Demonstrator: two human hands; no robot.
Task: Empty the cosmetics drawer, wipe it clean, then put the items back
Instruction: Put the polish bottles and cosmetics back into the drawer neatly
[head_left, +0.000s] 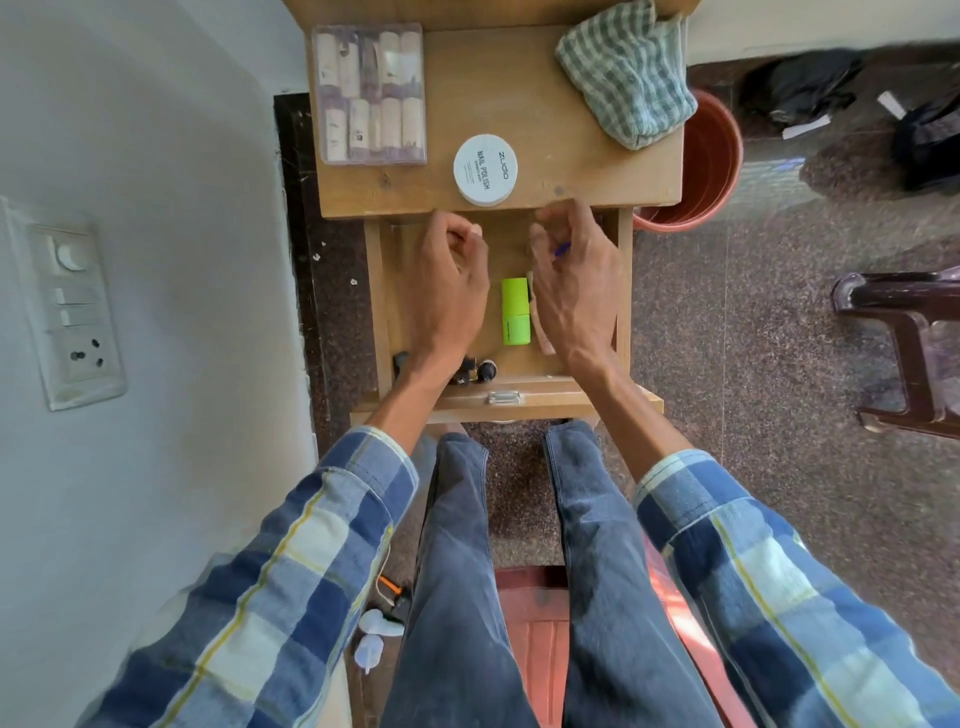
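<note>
Right hand (574, 291) fingers curled, pinching a small blue-tipped item (562, 249), kind unclear; left hand (451, 280) fingers curled, whether holding anything I could not tell; both hung over the open drawer (378, 312). Green tube (515, 312) lay between them on the drawer floor; dark bottles (475, 371) at the front wall. Risk, as judged: a wrist could topple the bottles; the small pinched item could slip.
</note>
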